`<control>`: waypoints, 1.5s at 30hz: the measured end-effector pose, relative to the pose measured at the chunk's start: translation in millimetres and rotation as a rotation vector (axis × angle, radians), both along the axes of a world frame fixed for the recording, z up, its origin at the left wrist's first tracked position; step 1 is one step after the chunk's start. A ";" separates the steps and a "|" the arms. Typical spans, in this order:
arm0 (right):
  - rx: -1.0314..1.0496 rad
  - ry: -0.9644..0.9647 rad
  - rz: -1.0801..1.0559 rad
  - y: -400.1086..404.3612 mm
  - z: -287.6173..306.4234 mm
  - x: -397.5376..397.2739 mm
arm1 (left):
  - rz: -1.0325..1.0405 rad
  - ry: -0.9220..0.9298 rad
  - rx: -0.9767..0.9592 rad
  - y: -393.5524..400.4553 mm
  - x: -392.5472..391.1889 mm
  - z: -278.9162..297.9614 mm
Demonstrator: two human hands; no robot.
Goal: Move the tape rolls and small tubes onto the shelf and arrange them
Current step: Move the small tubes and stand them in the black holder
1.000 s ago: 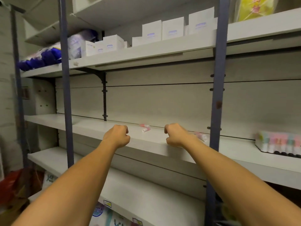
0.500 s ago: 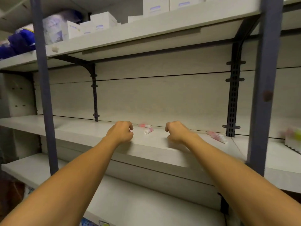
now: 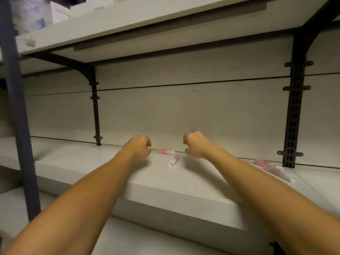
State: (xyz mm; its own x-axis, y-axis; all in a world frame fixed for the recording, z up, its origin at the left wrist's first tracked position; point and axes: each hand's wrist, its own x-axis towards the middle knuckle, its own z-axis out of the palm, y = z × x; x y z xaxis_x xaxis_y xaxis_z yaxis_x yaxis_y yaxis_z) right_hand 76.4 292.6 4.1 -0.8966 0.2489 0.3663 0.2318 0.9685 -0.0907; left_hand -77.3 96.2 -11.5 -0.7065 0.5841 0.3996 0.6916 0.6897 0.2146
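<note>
I judge I'm arranging; two small tubes (image 3: 170, 157) lie on the shelf (image 3: 103, 168) between my hands; left hand (image 3: 138, 147) at nine o'clock, right hand (image 3: 195, 145) at three, both curled, holding nothing visible; next, pinch one and align it.

It looked like a shop stockroom: long pale wooden shelves (image 3: 165, 192) on slotted black metal brackets (image 3: 292, 116) ran behind the hands, with small pink-and-white tubes (image 3: 173, 160) between the hands and white boxes (image 3: 58, 12) stacked above.

Single head view, close, facing shelf (image 3: 165, 184), looking forward and slightly down
</note>
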 end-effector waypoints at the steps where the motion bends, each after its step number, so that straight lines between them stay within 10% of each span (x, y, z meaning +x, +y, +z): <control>1: 0.008 -0.005 -0.007 -0.1 -0.2 -3.7 | -0.007 -0.009 0.005 5.5 -8.3 -2.3; 33: 0.054 0.004 -0.230 -32.0 -24.0 -26.9 | -0.243 0.072 -0.172 69.2 -76.9 -39.2; 45: 0.060 -0.007 -0.278 -49.8 -17.6 -37.2 | -0.300 -0.314 0.397 44.4 -63.6 -10.5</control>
State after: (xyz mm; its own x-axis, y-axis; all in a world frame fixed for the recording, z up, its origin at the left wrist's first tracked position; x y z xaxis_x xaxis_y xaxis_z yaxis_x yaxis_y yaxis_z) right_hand 39.2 242.8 -13.5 -0.7993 0.4639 0.3819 0.4899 0.8711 -0.0328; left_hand -140.9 140.5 -22.0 -0.6535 0.6253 0.4265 0.7054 0.2988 0.6427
